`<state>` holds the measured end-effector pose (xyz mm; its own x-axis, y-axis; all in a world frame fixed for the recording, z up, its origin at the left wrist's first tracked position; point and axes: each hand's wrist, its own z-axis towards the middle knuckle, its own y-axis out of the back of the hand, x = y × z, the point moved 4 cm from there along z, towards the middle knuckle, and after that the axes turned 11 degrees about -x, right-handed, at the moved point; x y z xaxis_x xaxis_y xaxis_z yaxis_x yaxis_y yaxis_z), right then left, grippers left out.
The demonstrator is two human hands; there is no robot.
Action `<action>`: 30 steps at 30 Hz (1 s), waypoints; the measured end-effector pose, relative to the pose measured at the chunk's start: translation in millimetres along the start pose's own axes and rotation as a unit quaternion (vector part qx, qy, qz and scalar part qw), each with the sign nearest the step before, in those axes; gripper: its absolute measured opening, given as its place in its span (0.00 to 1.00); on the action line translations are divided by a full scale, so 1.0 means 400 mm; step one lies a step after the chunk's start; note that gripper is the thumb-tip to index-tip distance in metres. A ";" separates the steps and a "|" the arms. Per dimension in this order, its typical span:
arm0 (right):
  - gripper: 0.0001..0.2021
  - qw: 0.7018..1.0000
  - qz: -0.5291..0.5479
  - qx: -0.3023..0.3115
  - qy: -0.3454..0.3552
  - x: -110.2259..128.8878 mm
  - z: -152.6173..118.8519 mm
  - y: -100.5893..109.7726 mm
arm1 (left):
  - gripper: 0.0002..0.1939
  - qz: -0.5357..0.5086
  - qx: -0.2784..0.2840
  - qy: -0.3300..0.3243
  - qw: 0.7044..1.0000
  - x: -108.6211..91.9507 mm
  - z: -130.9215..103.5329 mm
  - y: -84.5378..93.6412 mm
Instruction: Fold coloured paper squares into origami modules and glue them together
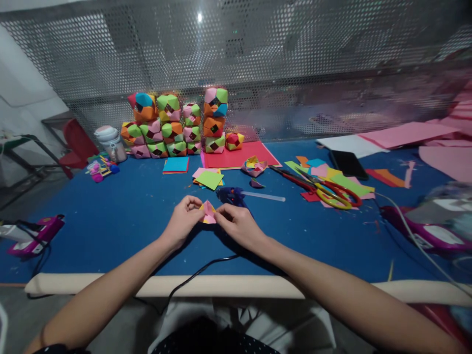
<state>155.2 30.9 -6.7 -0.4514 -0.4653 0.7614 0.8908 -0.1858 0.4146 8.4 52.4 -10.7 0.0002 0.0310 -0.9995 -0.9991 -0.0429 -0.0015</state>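
Note:
Between my two hands is a small folded paper piece (208, 212), pink with yellow edges, held just above the blue table (129, 216). My left hand (185, 219) pinches its left side, and my right hand (238, 223) pinches its right side. Right behind the hands lies a dark blue glue gun (230, 195) with a clear glue stick (263, 196) pointing right. A stack of paper squares (209, 179), green on top, sits behind the paper piece. Farther right is a partly assembled folded paper shape (254, 167) with a small folded piece (257, 183) near it.
Stacked paper balls (173, 132) stand at the back against a mesh panel (258, 64). Scissors (332, 191) lie on paper scraps at the right, near a black phone (348, 163). A black cable (199, 272) crosses the front edge. Purple power strips (37, 236) lie at both sides.

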 end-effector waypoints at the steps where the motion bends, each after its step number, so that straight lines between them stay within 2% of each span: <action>1: 0.10 1.000 -0.004 -0.004 0.003 -0.001 0.001 0.001 | 0.12 0.007 0.014 0.001 1.000 -0.002 -0.002 -0.002; 4: 0.10 1.000 -0.009 -0.004 0.008 -0.001 0.002 0.001 | 0.12 0.050 0.054 -0.015 0.997 -0.010 -0.008 -0.008; 9: 0.12 0.999 -0.014 0.008 0.037 0.006 0.000 -0.003 | 0.13 0.120 0.054 -0.052 0.990 -0.018 -0.013 -0.008; 13: 0.13 0.997 -0.027 0.003 0.066 0.007 0.003 0.001 | 0.13 0.163 0.074 -0.070 0.981 -0.021 -0.019 -0.013; 22: 0.14 0.997 -0.044 -0.004 0.065 -0.002 0.005 0.002 | 0.15 0.132 0.099 -0.054 0.985 -0.023 -0.021 -0.018; 30: 0.13 0.995 -0.043 0.013 0.087 -0.006 -0.005 -0.009 | 0.12 0.206 0.087 -0.115 0.968 -0.032 -0.017 -0.015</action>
<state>153.2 31.0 -11.0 -0.5088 -0.5920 0.6250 0.8461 -0.2100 0.4900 14.8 45.3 1.8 -0.3900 0.2684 -0.8808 -0.9043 0.0689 0.4214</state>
